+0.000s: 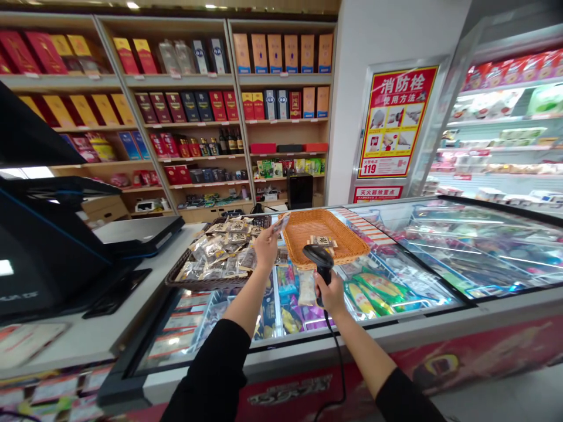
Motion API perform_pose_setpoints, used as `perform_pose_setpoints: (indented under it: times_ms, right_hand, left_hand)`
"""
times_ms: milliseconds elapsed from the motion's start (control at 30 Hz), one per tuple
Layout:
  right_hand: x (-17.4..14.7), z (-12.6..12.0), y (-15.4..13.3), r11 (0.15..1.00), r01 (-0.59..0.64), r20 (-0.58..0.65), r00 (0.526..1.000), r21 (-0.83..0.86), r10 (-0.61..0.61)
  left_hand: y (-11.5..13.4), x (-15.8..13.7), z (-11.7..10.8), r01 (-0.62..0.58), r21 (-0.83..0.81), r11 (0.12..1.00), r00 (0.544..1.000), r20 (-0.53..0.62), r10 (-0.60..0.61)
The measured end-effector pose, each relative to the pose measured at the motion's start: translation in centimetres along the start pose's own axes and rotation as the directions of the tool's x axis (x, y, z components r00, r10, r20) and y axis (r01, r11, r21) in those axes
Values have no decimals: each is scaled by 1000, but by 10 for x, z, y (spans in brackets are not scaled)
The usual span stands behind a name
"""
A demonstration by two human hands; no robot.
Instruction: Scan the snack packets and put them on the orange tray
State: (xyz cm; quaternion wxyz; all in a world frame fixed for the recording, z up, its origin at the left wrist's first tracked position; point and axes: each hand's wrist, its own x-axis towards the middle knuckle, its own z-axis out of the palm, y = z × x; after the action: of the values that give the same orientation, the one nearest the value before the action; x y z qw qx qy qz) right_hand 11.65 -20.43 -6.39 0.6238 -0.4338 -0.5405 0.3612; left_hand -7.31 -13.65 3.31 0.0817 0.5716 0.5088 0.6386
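One packet [282, 223]: the left hand [265, 245] is holding it up by the orange basket's left rim; fingers are closing on its near end, perhaps for leaving the face uncovered; print is blurring
Scanner [320, 256]: the right hand [332, 293] is clamping fingers round the handle, likely for aiming the head; fingers are hiding any trigger, so cannot tell if it is being pressed
Cord [339, 357]: hanging from the handle; leaving the frame below
Orange basket [303, 225]: resting on the freezer, holding few packets; scanner is partly covering them
Dark basket [211, 285]: standing left, heaping with packets; both baskets are probably sitting here for easy reach; left hand is masking its right side
Freezer [396, 335]: glare is muddling the goods beneath the glass
Black machine [39, 246]: frame is cutting it off at left
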Motion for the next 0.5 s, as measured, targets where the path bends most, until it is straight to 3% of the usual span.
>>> perform_pose_setpoints:
  times_ms: [100,200,267,333,400,500]
  right_hand:
    - [0,0,1,997,-42,1,999,64,42]
    - [0,2,-1,998,-44,-13,999,55,44]
    - [2,1,-4,998,-37,-41,998,46,38]
    - [7,-6,-5,999,-18,-103,994,45,22]
    - [15,-18,-5,999,0,-182,983,40,7]
    - [25,-37,-1,998,0,-269,963,63,18]
  left_hand:
    - [13,2,-38,-25,281,960,981,-177,78]
    - [12,5,-70,92,481,872,995,-66,-69]
    - [8,5,-75,98,538,838,990,36,-139]
    - [8,6,-62,20,517,856,985,139,-107]
    - [12,6,-35,-72,421,904,963,265,-46]
    - [19,5,19,-120,261,958,883,468,-17]
